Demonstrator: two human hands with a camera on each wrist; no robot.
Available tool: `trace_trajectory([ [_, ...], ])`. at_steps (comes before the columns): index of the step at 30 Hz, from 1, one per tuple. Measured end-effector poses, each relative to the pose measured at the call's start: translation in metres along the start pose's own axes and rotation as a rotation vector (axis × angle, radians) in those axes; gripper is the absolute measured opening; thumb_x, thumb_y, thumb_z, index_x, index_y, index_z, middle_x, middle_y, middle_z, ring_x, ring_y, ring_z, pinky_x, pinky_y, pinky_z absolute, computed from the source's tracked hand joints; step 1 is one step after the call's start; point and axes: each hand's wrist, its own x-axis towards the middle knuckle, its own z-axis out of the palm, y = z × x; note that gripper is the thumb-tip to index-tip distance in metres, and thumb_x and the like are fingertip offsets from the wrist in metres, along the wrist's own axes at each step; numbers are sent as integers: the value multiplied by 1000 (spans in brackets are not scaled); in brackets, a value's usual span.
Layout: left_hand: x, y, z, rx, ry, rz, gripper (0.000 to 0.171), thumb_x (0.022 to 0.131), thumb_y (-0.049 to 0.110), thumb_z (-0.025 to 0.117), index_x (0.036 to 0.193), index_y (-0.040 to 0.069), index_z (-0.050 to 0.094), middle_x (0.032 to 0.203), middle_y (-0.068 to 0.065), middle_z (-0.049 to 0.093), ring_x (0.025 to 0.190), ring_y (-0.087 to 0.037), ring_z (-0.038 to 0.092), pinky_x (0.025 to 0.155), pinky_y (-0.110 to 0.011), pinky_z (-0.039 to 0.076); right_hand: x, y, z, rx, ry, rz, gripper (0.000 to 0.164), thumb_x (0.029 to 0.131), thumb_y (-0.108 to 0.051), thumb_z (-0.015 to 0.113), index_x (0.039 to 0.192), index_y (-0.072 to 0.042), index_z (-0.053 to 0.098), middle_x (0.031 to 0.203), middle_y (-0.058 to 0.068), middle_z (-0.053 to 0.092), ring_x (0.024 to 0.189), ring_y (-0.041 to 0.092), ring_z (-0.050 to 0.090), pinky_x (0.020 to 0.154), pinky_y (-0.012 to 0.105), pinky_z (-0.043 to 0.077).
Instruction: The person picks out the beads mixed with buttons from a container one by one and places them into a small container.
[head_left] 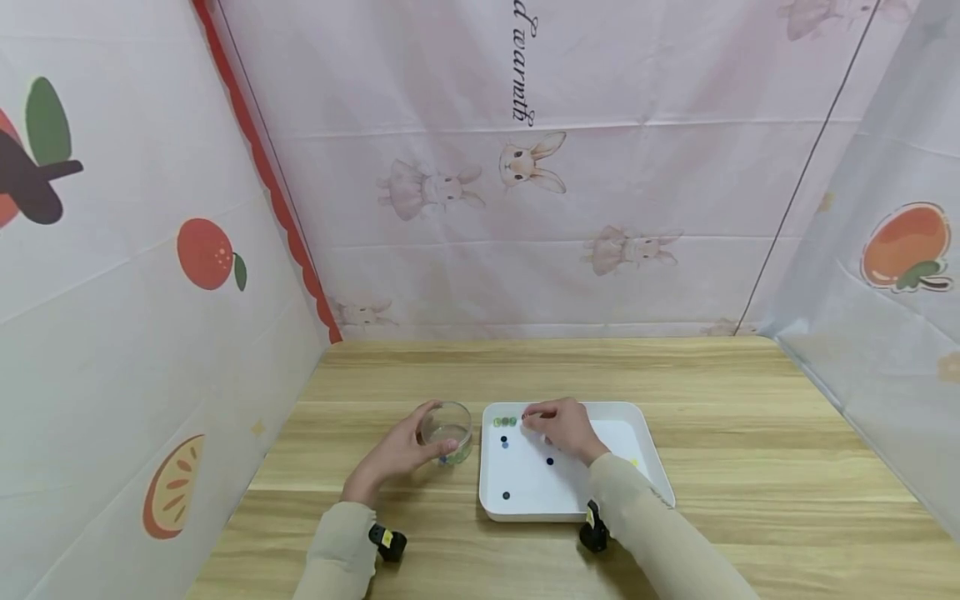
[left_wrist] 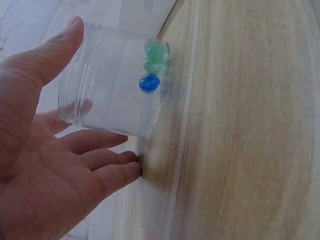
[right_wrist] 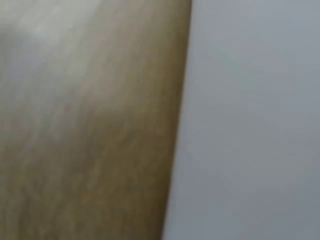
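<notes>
My left hand (head_left: pixel 405 454) holds a clear glass jar (left_wrist: pixel 112 85) upright on the table, thumb on one side and fingers on the other. Inside, at its bottom, lie a blue marble (left_wrist: pixel 149 83) and green marbles (left_wrist: pixel 154 63). Over the far left part of a white tray (head_left: pixel 525 502), my right hand (head_left: pixel 567 427) pinches a small dark marble (head_left: pixel 524 416), mostly hidden by the fingertips. Just left of those fingertips, a short row of green marbles (head_left: pixel 505 422) lies along the tray's far side. The right wrist view does not show the hand.
Elsewhere in the tray are a blue marble (head_left: pixel 506 446), several dark round spots (head_left: pixel 550 461) and a yellow spot (head_left: pixel 634 462) beside the right sleeve. The tray's raised rim stands right of the jar on a wooden table (head_left: pixel 757 467). Printed curtains (head_left: pixel 465 283) surround the table.
</notes>
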Motion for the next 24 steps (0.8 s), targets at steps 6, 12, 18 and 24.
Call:
trace_trajectory([
  [6,0,-1,0,2,2,3,92,92,56,77,165,17,36,163,-26,43,143,-46,51,112,-65,46,1,-2,1,20,14,11,13,95,-20,79,107,-18,85,82,0,78,59,12,57,51,22,42],
  [12,0,0,0,-7,0,2,92,92,55,78,165,17,36,164,-26,42,143,-46,51,112,-65,46,0,-7,1,70,0,4,15,97,-21,78,110,-16,84,90,7,80,70,18,65,57,24,50],
  [18,-1,0,0,-5,-2,-1,92,92,56,77,165,18,35,164,-26,42,143,-47,51,112,-65,46,0,-14,0,78,-13,-20,16,97,-24,78,110,-16,84,96,10,81,75,22,70,62,27,50],
  [24,-1,1,0,8,-1,-6,94,91,58,77,165,18,35,163,-26,43,142,-45,52,112,-64,47,-1,-20,0,72,-12,-49,17,97,-27,78,110,-18,84,99,4,82,84,19,71,69,29,57],
])
